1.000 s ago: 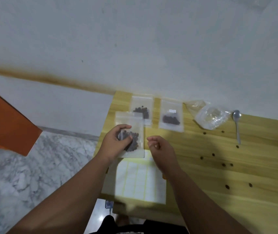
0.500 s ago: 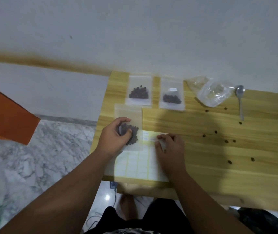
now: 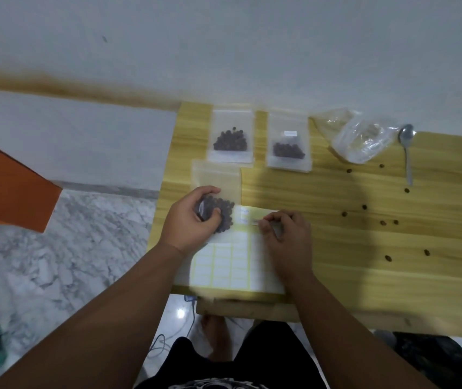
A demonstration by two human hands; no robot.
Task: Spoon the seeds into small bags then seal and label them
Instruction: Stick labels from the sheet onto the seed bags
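Note:
My left hand point(image 3: 193, 220) grips a small clear bag of dark seeds point(image 3: 218, 189) by its lower part, over the wooden table's left side. My right hand point(image 3: 286, 237) rests on the white label sheet point(image 3: 224, 265), its fingertips pinching at a label near the sheet's top edge. Two more small bags of seeds lie flat at the back, one point(image 3: 231, 140) on the left and one point(image 3: 288, 146) carrying a small white label. A metal spoon point(image 3: 407, 148) lies at the back right beside a crumpled clear plastic bag point(image 3: 361, 138).
Several loose dark seeds point(image 3: 364, 206) are scattered over the right half of the wooden table point(image 3: 392, 240). A white wall stands right behind the table. An orange object point(image 3: 7, 183) sits left, above the marble floor. My legs and a cable show under the table's near edge.
My right hand came down from beside the seed bag onto the label sheet and now pinches at a label. My left hand kept its grip on the bag.

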